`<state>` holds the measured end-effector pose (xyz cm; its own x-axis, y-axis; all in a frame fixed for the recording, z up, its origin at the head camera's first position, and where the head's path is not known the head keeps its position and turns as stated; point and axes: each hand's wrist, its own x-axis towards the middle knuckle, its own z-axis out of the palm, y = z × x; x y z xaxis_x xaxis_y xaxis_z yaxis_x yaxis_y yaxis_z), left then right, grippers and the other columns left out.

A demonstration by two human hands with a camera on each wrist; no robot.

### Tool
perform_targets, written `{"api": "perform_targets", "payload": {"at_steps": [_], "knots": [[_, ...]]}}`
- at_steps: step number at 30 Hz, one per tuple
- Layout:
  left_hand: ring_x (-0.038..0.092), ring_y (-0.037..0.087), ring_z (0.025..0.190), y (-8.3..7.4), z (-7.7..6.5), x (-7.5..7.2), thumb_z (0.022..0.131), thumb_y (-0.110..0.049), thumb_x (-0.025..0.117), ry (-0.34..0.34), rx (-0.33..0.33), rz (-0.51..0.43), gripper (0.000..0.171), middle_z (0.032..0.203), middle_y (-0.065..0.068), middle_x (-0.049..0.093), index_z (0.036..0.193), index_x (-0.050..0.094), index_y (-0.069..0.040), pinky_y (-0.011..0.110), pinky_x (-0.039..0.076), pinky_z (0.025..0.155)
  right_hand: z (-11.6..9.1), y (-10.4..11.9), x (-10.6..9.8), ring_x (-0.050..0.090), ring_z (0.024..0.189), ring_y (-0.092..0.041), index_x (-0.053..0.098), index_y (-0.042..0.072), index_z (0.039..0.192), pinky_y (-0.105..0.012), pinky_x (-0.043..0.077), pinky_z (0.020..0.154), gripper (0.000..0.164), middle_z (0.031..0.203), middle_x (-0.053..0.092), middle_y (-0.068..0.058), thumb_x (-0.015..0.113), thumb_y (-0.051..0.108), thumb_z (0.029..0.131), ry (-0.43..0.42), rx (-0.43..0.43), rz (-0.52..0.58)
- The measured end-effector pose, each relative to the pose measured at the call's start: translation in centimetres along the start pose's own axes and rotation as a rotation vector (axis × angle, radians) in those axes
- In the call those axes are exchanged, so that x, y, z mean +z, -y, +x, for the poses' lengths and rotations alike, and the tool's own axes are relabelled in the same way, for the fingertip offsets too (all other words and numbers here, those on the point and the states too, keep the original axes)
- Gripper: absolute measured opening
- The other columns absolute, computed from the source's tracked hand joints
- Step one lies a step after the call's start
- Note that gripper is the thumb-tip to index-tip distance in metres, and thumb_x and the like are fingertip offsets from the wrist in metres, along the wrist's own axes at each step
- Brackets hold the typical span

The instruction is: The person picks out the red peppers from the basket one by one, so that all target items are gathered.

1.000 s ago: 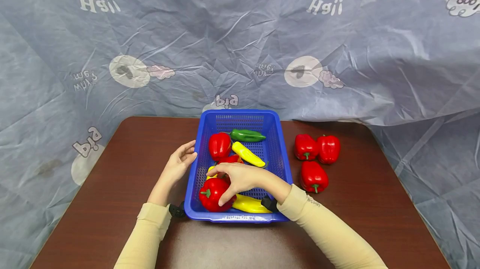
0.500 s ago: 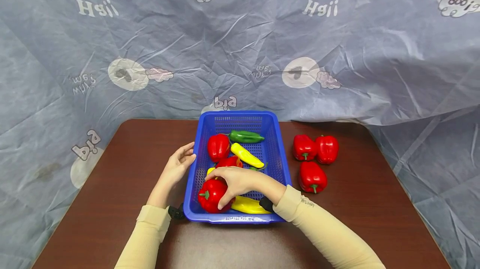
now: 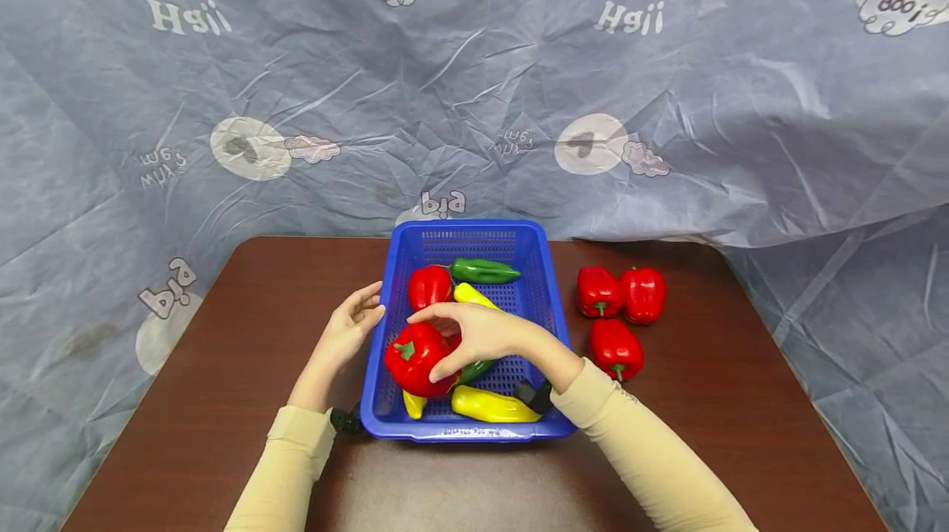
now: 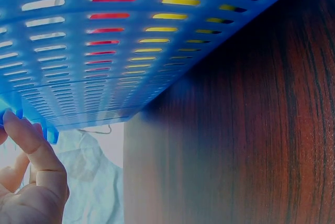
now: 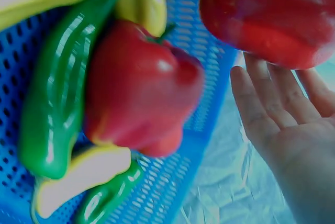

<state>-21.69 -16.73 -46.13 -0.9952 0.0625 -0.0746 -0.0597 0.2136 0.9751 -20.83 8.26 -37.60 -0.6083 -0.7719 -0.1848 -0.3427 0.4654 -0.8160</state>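
Note:
My right hand (image 3: 482,330) grips a red bell pepper (image 3: 415,359), raised over the near left part of a blue plastic basket (image 3: 474,225). In the right wrist view the fingers reach around that pepper at the upper right. At the basket's left rim, my left hand (image 3: 347,334) holds the edge with its fingertips. Inside lie another red bell pepper (image 3: 428,287), a long green pepper (image 3: 483,271) and several yellow peppers, one of them (image 3: 493,405) at the front. A further red bell pepper (image 5: 141,88) shows below the lifted one in the right wrist view.
Three red bell peppers, one of them (image 3: 617,348) nearest me, sit on the brown table (image 3: 689,417) right of the basket. A printed grey-blue cloth (image 3: 445,104) hangs behind the table's back edge.
The right hand has lifted the red bell pepper up and away from the basket's near end, uncovering a yellow pepper beneath. The left hand stays at the rim.

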Motion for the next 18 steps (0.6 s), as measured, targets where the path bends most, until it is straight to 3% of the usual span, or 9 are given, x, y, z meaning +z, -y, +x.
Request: {"api": "perform_targets", "payload": {"at_steps": [8, 12, 18], "knots": [[0.056, 0.007, 0.099, 0.0, 0.0, 0.0, 0.099, -0.008, 0.055, 0.004, 0.001, -0.020, 0.051, 0.131, 0.022, 0.051, 0.149, 0.041, -0.005, 0.013, 0.048, 0.083, -2.2, 0.4, -3.2, 0.052, 0.127, -0.029, 0.046, 0.007, 0.145, -0.042, 0.047, 0.105, 0.070, 0.141, 0.052, -0.013, 0.078, 0.012, 0.083, -0.145, -0.099, 0.183], [0.056, 0.008, 0.102, 0.0, 0.0, -0.1, 0.100, -0.008, 0.055, 0.004, -0.002, -0.012, 0.051, 0.132, 0.022, 0.050, 0.149, 0.041, -0.006, 0.012, 0.047, 0.083, -3.6, 0.1, -4.6, 0.051, 0.130, -0.031, 0.044, 0.007, 0.146, -0.045, 0.045, 0.106, 0.071, 0.143, 0.051, -0.014, 0.076, 0.008, 0.083, -0.231, -0.109, 0.298], [0.056, 0.007, 0.102, 0.0, -0.1, -0.1, 0.100, -0.008, 0.054, 0.006, -0.001, -0.013, 0.052, 0.132, 0.022, 0.050, 0.149, 0.040, -0.006, 0.013, 0.048, 0.083, -6.5, -0.9, -6.6, 0.055, 0.125, -0.019, 0.040, 0.007, 0.149, -0.031, 0.051, 0.097, 0.069, 0.143, 0.050, -0.009, 0.069, 0.005, 0.086, -0.400, -0.119, 0.492]]}}
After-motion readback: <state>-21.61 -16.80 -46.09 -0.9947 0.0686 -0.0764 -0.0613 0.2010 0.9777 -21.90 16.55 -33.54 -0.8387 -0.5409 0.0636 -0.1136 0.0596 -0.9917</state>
